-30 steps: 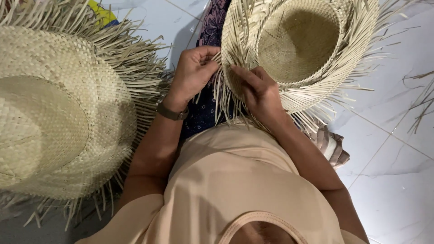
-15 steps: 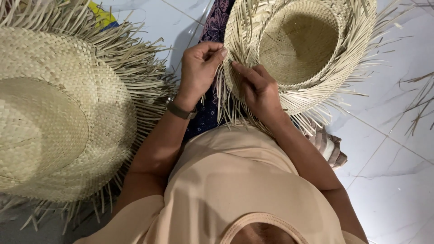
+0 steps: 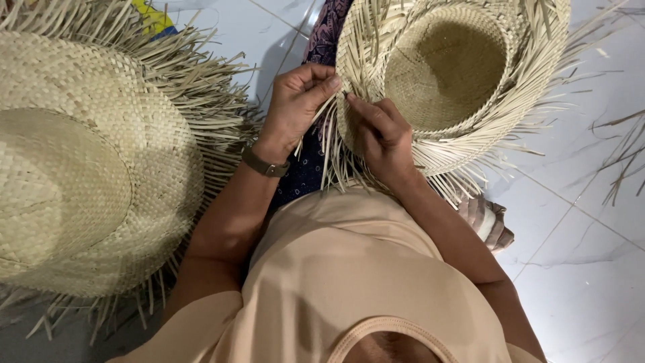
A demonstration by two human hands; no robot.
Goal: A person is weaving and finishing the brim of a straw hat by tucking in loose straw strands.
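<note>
The straw hat (image 3: 447,74) with the open bowl is lying upside down, right in front of the fingers, with its near rim touching them. The left hand (image 3: 295,107) is pinching a few loose straw strips (image 3: 329,144) at the rim, with the thumb and first finger closing on them. The right hand (image 3: 379,134) is resting on the rim just beside it, and its first finger is pointing at the same spot; its other fingers are curling over the weave, pressing on it more than gripping it.

To do this well, I think the left fingers should be holding the strips tight and flat, so they are not slipping. The right fingers should be tucking one strip at a time, going over and under, staying close to the rim. Pulling too hard could be snapping a dry strip.

Counting now: two straw hats are showing. The second hat (image 3: 87,161) is sitting well away from the left fingers, with its top up. One wristwatch (image 3: 265,163) is sitting on the left wrist. One striped cloth (image 3: 490,225) is peeking out below the right arm. A few stray straws (image 3: 621,158) are lying on the white tile floor (image 3: 584,269), far past the right fingers.
</note>
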